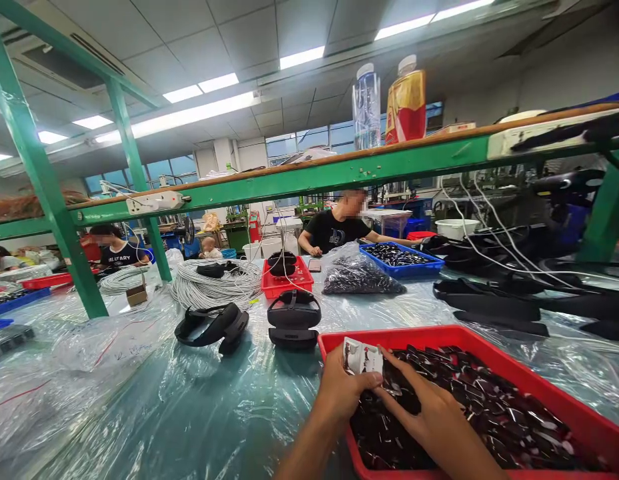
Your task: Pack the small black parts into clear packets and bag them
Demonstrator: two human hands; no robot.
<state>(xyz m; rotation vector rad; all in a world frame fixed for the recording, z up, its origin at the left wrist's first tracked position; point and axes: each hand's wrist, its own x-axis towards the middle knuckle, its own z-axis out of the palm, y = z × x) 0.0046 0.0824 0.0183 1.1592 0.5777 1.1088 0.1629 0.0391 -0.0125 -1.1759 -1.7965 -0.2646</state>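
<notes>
My left hand (338, 387) is closed on a small white printed packet (363, 358), its thumb pressed across the lower edge. At the packet's right side is my right hand (427, 407), with the index finger at the upper corner and the thumb near the lower edge. Both hands are over the left part of a red tray (494, 357). Many small dark, glossy pieces (489, 407) fill this tray. What the pieces are I cannot make out.
Black strapped devices (293, 320) stand beyond the tray on the plastic-covered table (199, 400). Further back are coiled white cable (214, 283), a bag of dark pieces (357, 273) and a blue tray (402, 268). A green shelf beam (289, 180) crosses above. A co-worker (334, 223) sits opposite.
</notes>
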